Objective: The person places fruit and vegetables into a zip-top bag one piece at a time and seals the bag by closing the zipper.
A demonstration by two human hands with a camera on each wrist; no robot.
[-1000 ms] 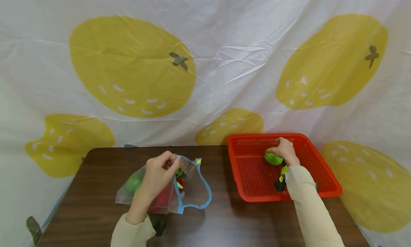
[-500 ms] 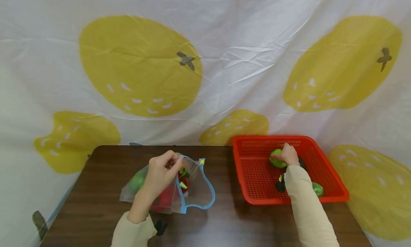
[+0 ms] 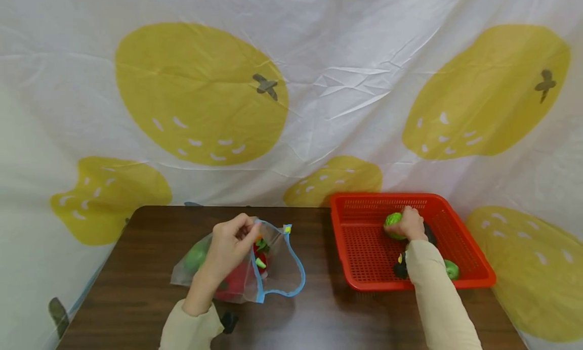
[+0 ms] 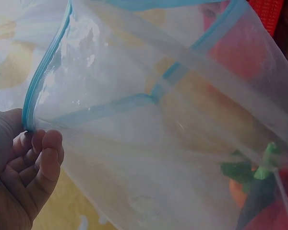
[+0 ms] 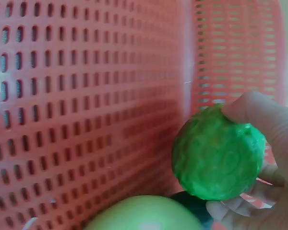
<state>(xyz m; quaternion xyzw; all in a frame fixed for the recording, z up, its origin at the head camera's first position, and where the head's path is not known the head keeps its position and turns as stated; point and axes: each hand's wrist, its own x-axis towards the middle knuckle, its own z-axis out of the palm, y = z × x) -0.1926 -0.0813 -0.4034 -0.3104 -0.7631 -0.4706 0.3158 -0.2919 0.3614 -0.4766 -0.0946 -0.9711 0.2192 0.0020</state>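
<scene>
My left hand (image 3: 230, 246) pinches the blue-edged rim of a clear bag (image 3: 248, 291) on the table. In the left wrist view, thumb and fingers of that hand (image 4: 33, 167) hold the rim, and the bag's mouth gapes. Through its wall show red, green and orange toy vegetables, including a red piece with a green stem (image 4: 266, 163); their kinds are partly blurred. Over the red basket, my right hand (image 3: 412, 224) grips a bumpy green cabbage (image 5: 216, 155), thumb on top and fingers underneath. The cabbage is near the basket's inner wall; whether it touches the floor I cannot tell.
The red slotted basket (image 3: 364, 249) stands at the table's right back. A green round fruit (image 3: 451, 270) and a dark rounded thing (image 3: 429, 234) lie in it, partly behind the right arm. Brown table (image 3: 314, 314) lies between bag and basket. A patterned curtain (image 3: 300, 112) hangs behind.
My right hand has come down onto the cabbage and taken hold of it, and its fingers are now lower in the basket. The left hand keeps its hold on the bag's rim.
</scene>
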